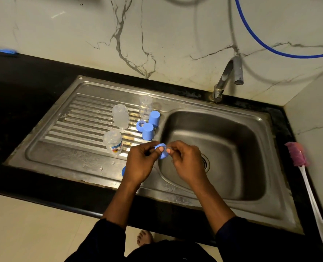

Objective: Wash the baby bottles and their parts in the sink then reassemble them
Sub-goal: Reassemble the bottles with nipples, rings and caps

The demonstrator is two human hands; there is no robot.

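Teat (169, 147) just right of collar (162, 155).
My left hand (140, 163) pinches the collar; my right hand (187, 161) pinches the teat.

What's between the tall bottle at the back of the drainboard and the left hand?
Head view: a far blue cap, a near blue cap, and a blue ring beside them.

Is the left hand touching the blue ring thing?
Touching. The head view shows the left hand pinching the blue ring, with its thumb pressed flat on it.
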